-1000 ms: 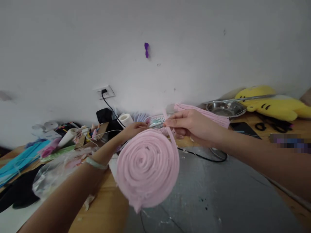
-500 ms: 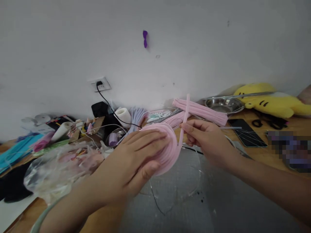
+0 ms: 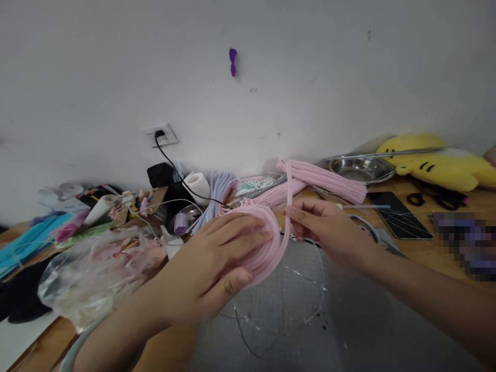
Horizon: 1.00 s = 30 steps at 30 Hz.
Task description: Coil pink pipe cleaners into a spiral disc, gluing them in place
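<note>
Pink coil over grey mat, left hand laid open across it, right hand pinching its loose strand; likely light, soft, springy (could unwind), so best held round the rim.

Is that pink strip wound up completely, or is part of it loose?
Partly wound: beyond the pink coil under the left hand, a free end sticks up past the right hand.
</note>
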Each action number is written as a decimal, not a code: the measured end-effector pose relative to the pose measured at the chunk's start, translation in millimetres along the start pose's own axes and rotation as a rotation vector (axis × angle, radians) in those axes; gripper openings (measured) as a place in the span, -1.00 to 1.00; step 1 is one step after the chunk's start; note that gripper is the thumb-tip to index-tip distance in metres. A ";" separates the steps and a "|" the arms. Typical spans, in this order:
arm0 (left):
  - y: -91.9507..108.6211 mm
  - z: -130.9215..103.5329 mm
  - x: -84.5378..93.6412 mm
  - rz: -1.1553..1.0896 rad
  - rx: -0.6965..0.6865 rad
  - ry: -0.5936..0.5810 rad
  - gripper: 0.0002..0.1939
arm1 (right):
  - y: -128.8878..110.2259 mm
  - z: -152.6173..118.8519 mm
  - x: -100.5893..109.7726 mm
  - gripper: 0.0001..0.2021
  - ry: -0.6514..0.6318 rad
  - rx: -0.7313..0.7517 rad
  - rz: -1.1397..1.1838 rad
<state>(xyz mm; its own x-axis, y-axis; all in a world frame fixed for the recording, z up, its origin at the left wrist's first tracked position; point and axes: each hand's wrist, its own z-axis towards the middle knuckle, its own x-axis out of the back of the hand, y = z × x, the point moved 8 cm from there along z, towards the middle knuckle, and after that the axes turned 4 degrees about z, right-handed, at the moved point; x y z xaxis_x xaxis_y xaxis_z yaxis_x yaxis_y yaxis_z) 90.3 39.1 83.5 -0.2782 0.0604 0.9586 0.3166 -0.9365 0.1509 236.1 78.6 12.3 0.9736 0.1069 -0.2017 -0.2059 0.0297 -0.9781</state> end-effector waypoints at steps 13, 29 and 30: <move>-5.2 0.0 -10.0 -0.067 0.023 -0.032 -0.35 | -7.4 1.9 -1.5 -0.72 0.024 0.021 0.013; -5.0 1.7 -13.2 -0.067 0.025 -0.037 -0.32 | -6.6 -0.7 1.4 -0.75 0.080 0.030 0.294; -4.8 1.7 -12.5 -0.069 0.026 -0.030 -0.32 | -4.3 -0.2 2.0 -0.75 0.081 0.012 0.302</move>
<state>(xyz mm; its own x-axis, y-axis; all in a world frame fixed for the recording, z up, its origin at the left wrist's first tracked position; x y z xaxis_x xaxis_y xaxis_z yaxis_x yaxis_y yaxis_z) 93.8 43.3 71.2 -0.2728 0.1354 0.9525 0.3211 -0.9205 0.2228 239.0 78.5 16.1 0.8729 0.0328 -0.4869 -0.4876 0.0202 -0.8728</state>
